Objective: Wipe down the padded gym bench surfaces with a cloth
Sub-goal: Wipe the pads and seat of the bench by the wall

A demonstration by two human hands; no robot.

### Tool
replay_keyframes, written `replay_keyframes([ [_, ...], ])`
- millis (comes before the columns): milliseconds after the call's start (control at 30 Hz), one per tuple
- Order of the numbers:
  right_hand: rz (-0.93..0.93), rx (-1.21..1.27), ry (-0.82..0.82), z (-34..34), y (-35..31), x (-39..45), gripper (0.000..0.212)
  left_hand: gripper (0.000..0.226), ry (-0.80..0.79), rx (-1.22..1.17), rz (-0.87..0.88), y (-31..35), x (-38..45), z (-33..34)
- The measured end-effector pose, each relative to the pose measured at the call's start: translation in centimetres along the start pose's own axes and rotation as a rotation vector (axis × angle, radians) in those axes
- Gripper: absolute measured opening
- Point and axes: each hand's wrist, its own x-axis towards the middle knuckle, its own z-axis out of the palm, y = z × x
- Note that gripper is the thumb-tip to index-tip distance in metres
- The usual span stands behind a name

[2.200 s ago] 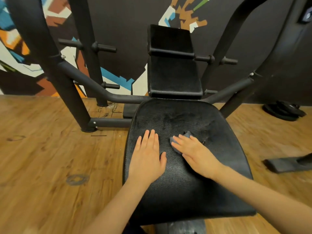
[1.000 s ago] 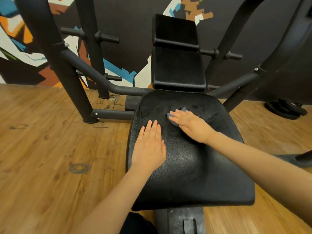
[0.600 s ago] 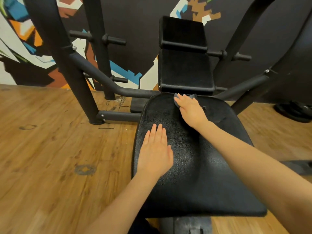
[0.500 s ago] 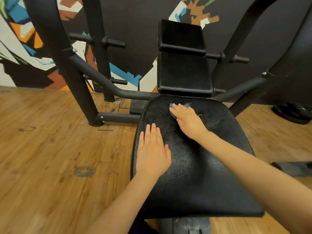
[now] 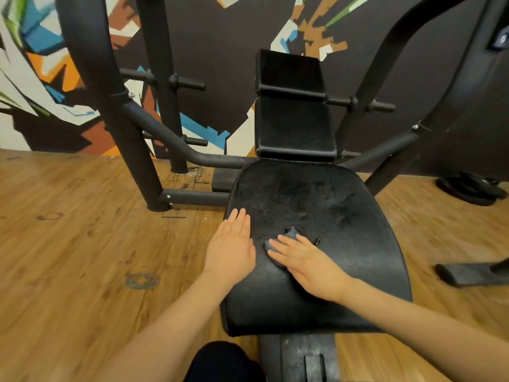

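On the far left, a mural [image 5: 41, 59] of orange, blue, green and white shards covered the dark wall, and no writing or brand could be read anywhere on it or on the equipment. Beside it rose a thick black upright [image 5: 110, 106] of the bench frame, with peg-like horns [image 5: 187, 83] on the thinner post behind, all standing on a wooden floor [image 5: 68, 257] marked by a round stain. Toward the middle, the left hand [image 5: 231, 246] lay flat with straight fingers together on the left edge of the seat pad [image 5: 344, 244], gripping nothing. The seat pad was black and dusty at its far end, its long axis running away from the person toward the wall, wider at the near end and narrowing toward the upright back pad [image 5: 294, 128], which stood just behind it and faced the person. Just right of the left hand, the right hand [image 5: 308, 266] pressed with straight, spread fingers on a small grey-blue cloth [image 5: 286, 238], bunched on the middle of the seat pad and peeking out ahead of the fingertips; the fingers were not curled round it. Farther right, a curved black frame arm [image 5: 385, 64] rose beside the back pad, and dark weight plates [image 5: 471, 188] lay on the floor by the wall.
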Motion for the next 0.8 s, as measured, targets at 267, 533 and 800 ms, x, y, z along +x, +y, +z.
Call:
replay_keyframes([
  [267, -0.379, -0.236, -0.123, 2.6, -2.3, -3.8, 0.059, 0.055, 0.196, -0.174, -0.041, -0.1, -2.5, 2.0],
  [533, -0.633, -0.162, -0.038, 2.7, -0.1, -1.9, 0.049, 0.055, 0.237, -0.241, -0.037, -0.5, -2.5, 2.5],
  [800, -0.113, 0.091, 0.137, 0.0, 6.9, 8.4, 0.046, 0.056, 0.238, -0.219, -0.056, -0.7, -2.4, 2.8],
])
